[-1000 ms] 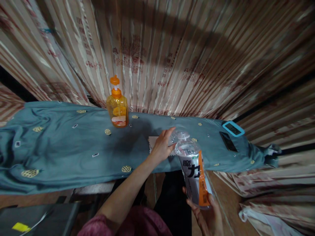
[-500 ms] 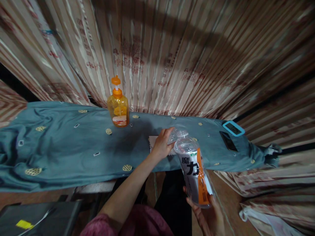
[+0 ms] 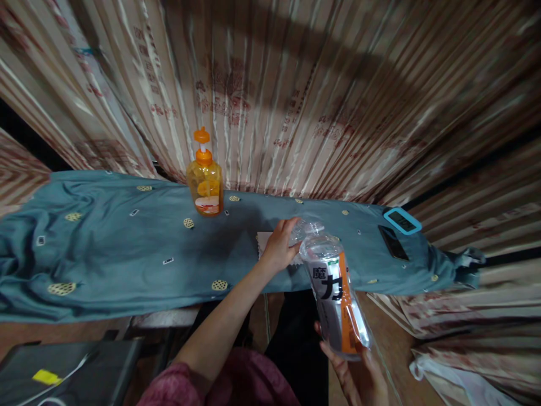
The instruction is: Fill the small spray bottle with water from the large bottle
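My right hand [image 3: 359,369] holds a clear plastic bottle [image 3: 333,293] by its base; the bottle has a white, black and orange label and tilts toward the table. My left hand [image 3: 281,245] is closed around the bottle's neck and cap. Under the left hand a small white cloth [image 3: 262,242] lies on the blue-grey patterned tablecloth [image 3: 127,248].
An orange pump bottle [image 3: 205,180] stands at the back of the table by the striped curtain [image 3: 296,96]. A blue-framed device [image 3: 402,220] and a dark phone [image 3: 393,242] lie at the table's right end. A dark case [image 3: 63,372] sits at lower left.
The hands and bottle have hardly moved. The view has shifted slightly, and the bottle's base has swung a little to the right.
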A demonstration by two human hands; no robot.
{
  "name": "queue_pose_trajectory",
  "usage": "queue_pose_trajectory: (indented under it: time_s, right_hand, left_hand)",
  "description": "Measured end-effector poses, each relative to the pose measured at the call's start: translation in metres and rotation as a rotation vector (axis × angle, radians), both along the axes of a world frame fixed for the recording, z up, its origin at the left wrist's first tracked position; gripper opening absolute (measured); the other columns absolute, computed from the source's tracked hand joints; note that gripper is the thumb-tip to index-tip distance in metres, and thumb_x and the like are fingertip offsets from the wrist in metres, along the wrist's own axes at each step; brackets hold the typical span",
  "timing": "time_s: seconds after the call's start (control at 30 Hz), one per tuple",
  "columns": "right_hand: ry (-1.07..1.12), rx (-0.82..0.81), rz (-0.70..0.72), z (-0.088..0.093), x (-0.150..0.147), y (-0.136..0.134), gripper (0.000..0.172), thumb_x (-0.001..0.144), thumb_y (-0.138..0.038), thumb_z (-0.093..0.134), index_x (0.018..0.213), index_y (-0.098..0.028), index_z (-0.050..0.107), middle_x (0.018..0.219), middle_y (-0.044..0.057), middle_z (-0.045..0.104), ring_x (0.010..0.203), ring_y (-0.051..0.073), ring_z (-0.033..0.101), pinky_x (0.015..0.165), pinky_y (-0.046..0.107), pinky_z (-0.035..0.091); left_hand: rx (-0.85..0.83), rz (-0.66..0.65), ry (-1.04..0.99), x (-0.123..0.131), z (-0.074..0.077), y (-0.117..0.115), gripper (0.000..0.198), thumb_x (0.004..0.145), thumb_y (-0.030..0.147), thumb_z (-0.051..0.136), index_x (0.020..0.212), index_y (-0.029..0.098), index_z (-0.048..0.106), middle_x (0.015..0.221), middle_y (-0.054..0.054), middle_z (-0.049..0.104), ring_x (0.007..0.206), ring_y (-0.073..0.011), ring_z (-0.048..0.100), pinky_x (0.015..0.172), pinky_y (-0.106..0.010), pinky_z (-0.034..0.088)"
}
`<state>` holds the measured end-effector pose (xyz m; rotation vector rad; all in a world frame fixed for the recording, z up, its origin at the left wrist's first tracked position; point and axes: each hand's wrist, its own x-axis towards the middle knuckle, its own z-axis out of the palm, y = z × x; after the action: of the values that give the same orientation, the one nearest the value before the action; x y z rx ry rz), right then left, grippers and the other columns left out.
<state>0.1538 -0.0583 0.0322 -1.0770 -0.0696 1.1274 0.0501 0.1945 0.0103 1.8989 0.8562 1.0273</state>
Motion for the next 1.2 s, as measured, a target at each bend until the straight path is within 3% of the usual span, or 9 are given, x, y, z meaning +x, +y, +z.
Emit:
queue_pose_trajectory:
  time_s: [0.33,0.9,1.2]
  right_hand:
    - [-0.039,0.024,0.018,-0.015,0.007,-0.012,0.044,0.07,-0.043,0.094,0.111,-0.029,0.083,0.111,0.01,0.085,0.099,0.032,0.082,0.082,0.041,0.069]
    - [-0.085,0.025,-0.023,-0.021,0.006,-0.016,0.039,0.075,-0.039,0.09,0.113,-0.035,0.082,0.11,0.005,0.086,0.097,0.031,0.082,0.08,0.044,0.071]
    - [-0.111,0.029,-0.032,-0.024,0.01,-0.018,0.049,0.076,-0.038,0.089,0.123,-0.038,0.077,0.115,0.003,0.085,0.098,0.03,0.082,0.079,0.041,0.071]
  left_hand:
    - [0.013,0.019,0.03,0.001,0.002,-0.001,0.064,0.081,0.009,0.071,0.14,0.022,0.051,0.136,-0.012,0.059,0.13,-0.029,0.059,0.112,-0.045,0.051]
    - [-0.008,0.018,0.012,-0.001,0.004,-0.002,0.064,0.08,0.013,0.076,0.139,0.022,0.052,0.137,-0.011,0.059,0.13,-0.0287,0.059,0.112,-0.044,0.051]
    - [0.005,0.049,0.021,0.001,0.0,-0.003,0.059,0.086,0.019,0.073,0.14,0.025,0.051,0.134,-0.009,0.061,0.127,-0.0279,0.06,0.109,-0.045,0.051]
